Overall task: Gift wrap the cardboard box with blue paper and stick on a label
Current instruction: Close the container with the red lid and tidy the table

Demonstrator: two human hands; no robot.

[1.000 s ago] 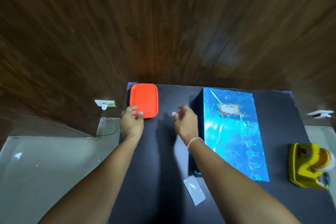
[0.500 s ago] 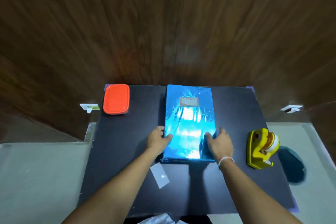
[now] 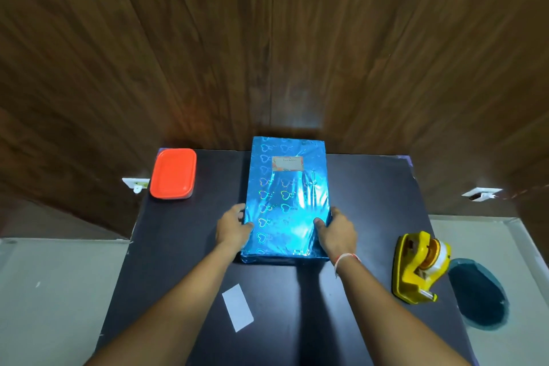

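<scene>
The box [image 3: 286,187], wrapped in shiny blue paper with heart prints, lies lengthwise in the middle of the black table [image 3: 371,202]. A small label [image 3: 287,163] sits on its top near the far end. My left hand [image 3: 233,227] grips the box's left side near the front, thumb on the top face. My right hand [image 3: 337,232] grips the right side the same way.
An orange lidded container [image 3: 173,174] stands at the table's far left corner. A yellow tape dispenser [image 3: 417,267] sits at the right. A white paper strip [image 3: 237,306] lies near the front. A wooden wall rises right behind the table.
My hands left the orange container and took hold of the wrapped box on both sides. The box now sits centred in view, a little farther back than half a second ago.
</scene>
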